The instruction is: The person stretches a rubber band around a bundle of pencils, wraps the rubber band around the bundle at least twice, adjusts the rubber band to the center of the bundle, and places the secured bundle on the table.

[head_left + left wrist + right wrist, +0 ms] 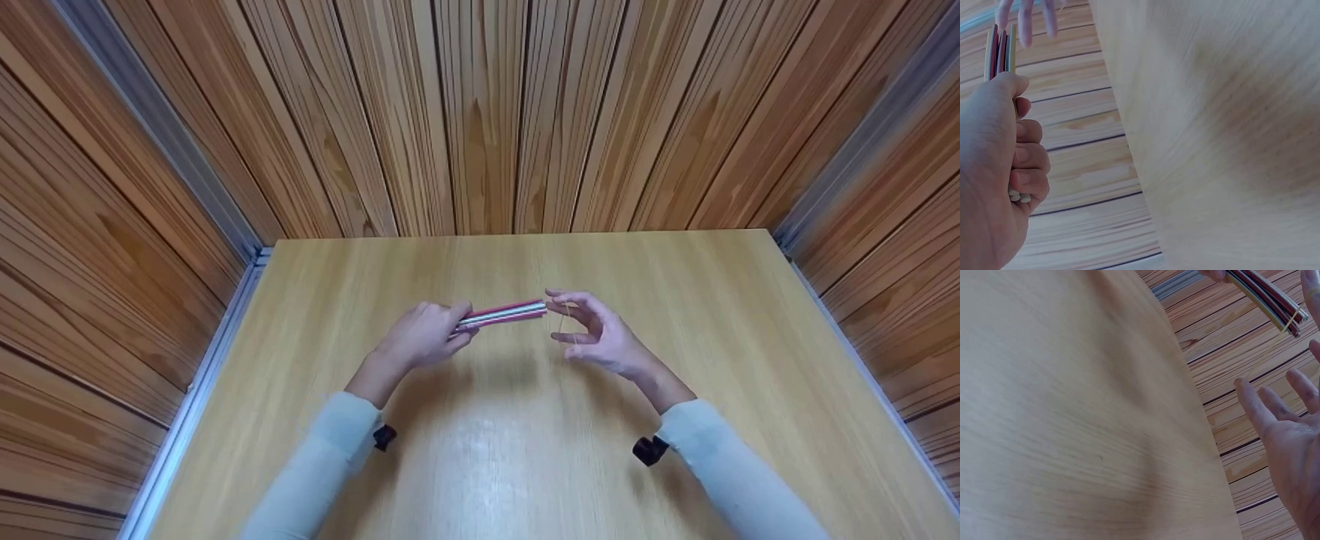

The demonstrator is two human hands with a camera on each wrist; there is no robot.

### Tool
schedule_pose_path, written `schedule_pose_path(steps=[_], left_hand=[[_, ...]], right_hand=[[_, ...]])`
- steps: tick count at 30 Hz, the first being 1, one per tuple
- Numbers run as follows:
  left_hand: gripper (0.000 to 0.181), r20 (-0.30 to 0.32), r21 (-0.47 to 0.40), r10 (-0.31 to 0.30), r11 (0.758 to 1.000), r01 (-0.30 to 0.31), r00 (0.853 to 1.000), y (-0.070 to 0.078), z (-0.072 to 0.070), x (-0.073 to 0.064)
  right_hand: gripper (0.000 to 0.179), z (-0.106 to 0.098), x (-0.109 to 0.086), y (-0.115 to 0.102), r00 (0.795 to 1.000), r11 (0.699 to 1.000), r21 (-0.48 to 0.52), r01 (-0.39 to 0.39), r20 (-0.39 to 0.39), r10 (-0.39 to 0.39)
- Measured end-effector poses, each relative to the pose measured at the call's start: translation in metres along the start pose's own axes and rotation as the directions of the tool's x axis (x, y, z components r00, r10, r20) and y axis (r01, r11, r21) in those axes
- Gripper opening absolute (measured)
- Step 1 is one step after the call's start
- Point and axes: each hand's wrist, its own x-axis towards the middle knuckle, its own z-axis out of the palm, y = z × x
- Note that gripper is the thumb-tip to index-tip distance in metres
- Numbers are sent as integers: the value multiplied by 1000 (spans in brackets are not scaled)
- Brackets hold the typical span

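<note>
My left hand (424,336) grips a bundle of thin coloured sticks (504,313), red, pink, white and yellowish among them. The bundle is held above the table, its free end pointing right. Several pale rounded ends (1019,196) stick out below the curled fingers in the left wrist view. To the right, my right hand (602,334) has its fingers and thumb spread apart. A thin yellow rubber band (1267,354) is stretched between them. In the right wrist view the band crosses the tips of the sticks (1289,323).
Under both hands lies a light wooden table (487,450). Wood-plank walls (480,112) rise behind it and on both sides, with metal rails (196,390) along its side edges. A small black device (649,450) sits at the right cuff, another (384,437) at the left.
</note>
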Motion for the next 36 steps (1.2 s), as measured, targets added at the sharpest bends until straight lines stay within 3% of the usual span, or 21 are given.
schedule_pose_path(steps=[10, 20, 24, 31, 36], left_hand=[[28, 55, 72, 44, 996, -48, 998, 17, 16, 10], [27, 68, 135, 68, 988, -76, 995, 22, 24, 12], [28, 85, 140, 48, 988, -60, 995, 21, 25, 13], [35, 159, 101, -45, 995, 29, 986, 22, 27, 12], [34, 175, 90, -14, 996, -2, 985, 23, 29, 11]], right_hand=[[82, 11, 8, -7, 1000, 1000, -25, 10, 19, -10], [76, 20, 15, -9, 995, 994, -44, 99, 26, -98], [77, 23, 16, -9, 993, 991, -69, 114, 20, -113], [72, 27, 22, -14, 994, 985, -135, 107, 21, -105], [71, 28, 23, -15, 998, 984, -166, 70, 22, -67]])
